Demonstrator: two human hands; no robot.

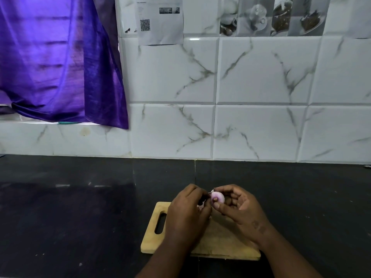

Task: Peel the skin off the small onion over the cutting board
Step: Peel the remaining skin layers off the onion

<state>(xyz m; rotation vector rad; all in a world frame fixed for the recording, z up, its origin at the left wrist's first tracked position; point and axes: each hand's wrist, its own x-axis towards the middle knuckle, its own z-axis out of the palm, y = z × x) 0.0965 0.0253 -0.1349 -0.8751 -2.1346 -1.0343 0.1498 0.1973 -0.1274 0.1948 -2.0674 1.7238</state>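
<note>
A small pink-purple onion [217, 197] is held above the far end of a wooden cutting board [152, 237]. My right hand [239, 207] grips the onion between thumb and curled fingers, its root end facing me. My left hand [188, 211] is at the onion's left side with curled fingertips pinching at the skin; what they hold is hidden behind the hand. A pale scrap of skin sticks up at the onion's top left.
The board lies on a dark stone counter [80, 207], its handle slot at the left. A white marble-tiled wall [241, 117] rises behind. A purple curtain [60, 57] hangs at the upper left.
</note>
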